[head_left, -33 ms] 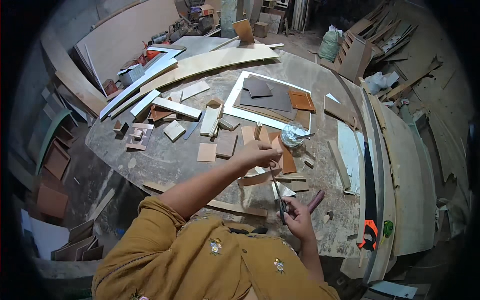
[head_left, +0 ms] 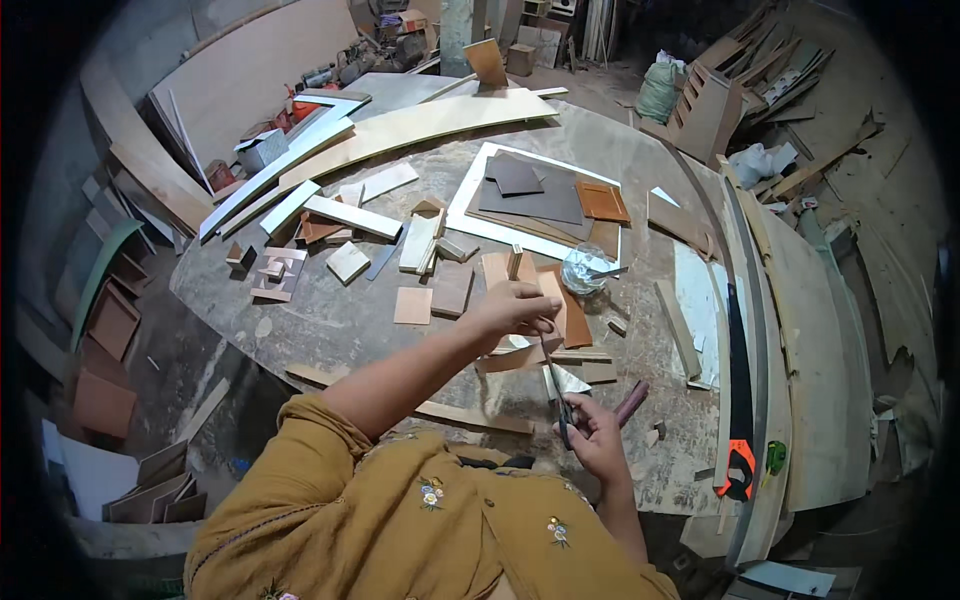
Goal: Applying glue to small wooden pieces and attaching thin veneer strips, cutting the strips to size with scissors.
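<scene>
While the right grip is closed round their dark handles: the scissors point away from it, blades toward the left grip.
Left grip: fingertips pinched on a thin brown strip, just below them at the blade tips; whether the blades touch it, I cannot tell.
Rod: dark reddish, just beyond the right grip, to its right.
Bowl: near the left grip, beyond and right.
Square: light brown, flat on the surface, left of the left grip.
Panel: white, beyond the left grip, under dark sheets.
Saw: well right of the right grip.
</scene>
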Motion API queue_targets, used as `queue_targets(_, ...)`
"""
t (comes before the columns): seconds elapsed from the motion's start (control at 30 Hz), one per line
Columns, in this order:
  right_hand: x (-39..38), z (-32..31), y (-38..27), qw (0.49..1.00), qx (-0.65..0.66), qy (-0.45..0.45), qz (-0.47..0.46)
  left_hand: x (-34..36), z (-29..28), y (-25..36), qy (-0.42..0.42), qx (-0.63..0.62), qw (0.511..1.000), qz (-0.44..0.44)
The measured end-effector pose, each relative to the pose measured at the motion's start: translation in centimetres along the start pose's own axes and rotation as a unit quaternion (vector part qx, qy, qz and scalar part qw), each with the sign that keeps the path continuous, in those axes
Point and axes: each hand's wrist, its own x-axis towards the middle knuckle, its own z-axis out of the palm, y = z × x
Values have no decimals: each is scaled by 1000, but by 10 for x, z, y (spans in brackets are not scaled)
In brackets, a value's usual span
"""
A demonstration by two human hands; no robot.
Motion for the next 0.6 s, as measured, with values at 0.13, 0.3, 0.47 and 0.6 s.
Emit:
queue_targets(0.13,-1,-2,9,999,-31,-8,21,5,-3,-7,-2,-195,981,-6)
queue_targets(0.3,2,2,20,999,-27,32,6,10,-7,-17,-14,-194,981,-12)
queue_targets(0.47,3,0,23,995,-100,26,10,12,-12,-19,-42,-190,981,27)
queue_targets(0.6,3,-7,14,992,-111,-24,56,7,-10,-15,9,-145,988,43)
